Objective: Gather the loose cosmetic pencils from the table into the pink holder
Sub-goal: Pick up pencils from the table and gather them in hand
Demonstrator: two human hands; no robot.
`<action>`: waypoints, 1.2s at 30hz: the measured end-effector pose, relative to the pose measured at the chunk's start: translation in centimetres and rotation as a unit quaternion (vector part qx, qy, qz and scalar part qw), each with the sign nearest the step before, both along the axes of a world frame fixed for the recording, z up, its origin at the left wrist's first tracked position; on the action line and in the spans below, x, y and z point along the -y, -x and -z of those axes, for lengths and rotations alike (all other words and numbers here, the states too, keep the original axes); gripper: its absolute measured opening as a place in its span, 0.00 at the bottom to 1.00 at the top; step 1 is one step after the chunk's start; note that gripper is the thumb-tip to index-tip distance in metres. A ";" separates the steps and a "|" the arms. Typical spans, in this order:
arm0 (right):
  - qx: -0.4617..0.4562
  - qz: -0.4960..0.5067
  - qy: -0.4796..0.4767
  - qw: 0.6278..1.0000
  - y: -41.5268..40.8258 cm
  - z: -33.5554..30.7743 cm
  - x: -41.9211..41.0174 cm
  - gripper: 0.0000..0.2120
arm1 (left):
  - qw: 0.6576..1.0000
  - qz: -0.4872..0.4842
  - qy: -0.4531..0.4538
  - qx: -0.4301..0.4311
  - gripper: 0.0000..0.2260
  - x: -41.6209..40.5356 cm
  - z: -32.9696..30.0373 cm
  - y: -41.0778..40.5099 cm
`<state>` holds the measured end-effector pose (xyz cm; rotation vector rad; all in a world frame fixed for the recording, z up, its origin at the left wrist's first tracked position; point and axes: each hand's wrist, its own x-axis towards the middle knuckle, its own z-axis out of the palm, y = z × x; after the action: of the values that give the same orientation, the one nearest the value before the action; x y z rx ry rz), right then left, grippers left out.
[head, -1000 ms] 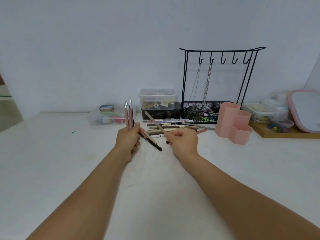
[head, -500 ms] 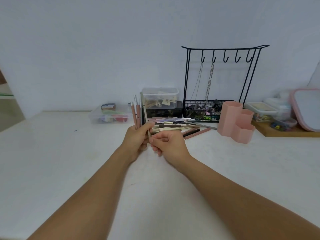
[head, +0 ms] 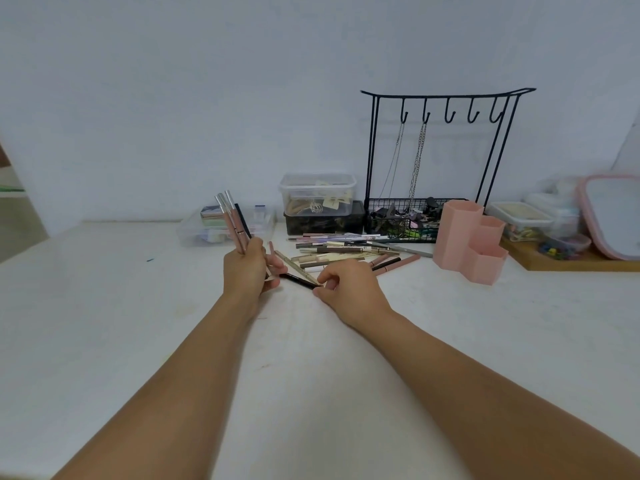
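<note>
My left hand (head: 246,271) is closed around a bundle of pencils (head: 232,221), held upright with the tips fanned above the fist. I judge this hand serves as a collector, so that several pencils can go to the holder in one trip. My right hand (head: 348,289) pinches the near end of a black pencil (head: 298,280), which lies low over the table between the two hands. Its far end reaches the left fingers (head: 277,266). A pale pencil (head: 294,263) lies just beside it, and I cannot tell whether the right hand grips that one as well. I judge the black pencil is being fed into the left-hand bundle.

The remaining loose pencils (head: 341,247) lie in a flat heap on the table beyond both hands, mostly aligned side to side. The pink holder (head: 469,242) stands upright to the right of the heap, near it but apart, with stepped compartments. No pencils show above its rims.

The table (head: 138,323) is white and matte. Along the back, against a plain pale wall (head: 207,98), stand a clear box (head: 317,194) stacked on a dark box (head: 323,221), a black wire rack (head: 436,161) with chains hanging from its hooks, and a low clear tray (head: 207,230). Further containers sit on a wooden board (head: 568,262) at the right edge.
</note>
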<state>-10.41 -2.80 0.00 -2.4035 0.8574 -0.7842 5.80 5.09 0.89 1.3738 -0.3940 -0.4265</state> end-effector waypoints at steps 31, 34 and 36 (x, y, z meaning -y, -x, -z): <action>0.353 -0.185 -0.523 0.753 0.0 -0.6 -1.5 0.08 | 0.975 0.203 0.081 -0.024 0.16 0.9 -0.8 5.8; 0.331 -0.141 -0.450 0.817 0.3 -0.4 -1.3 0.07 | 0.983 0.179 0.044 0.007 0.13 1.3 -0.1 5.9; 0.314 -0.118 -0.390 0.857 0.6 -0.2 -1.1 0.05 | 0.985 0.172 0.020 0.022 0.10 1.6 0.3 5.8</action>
<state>-11.01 -1.66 0.20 -1.3648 0.4563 -0.8344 0.01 3.52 0.60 1.2788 -0.6774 -0.6684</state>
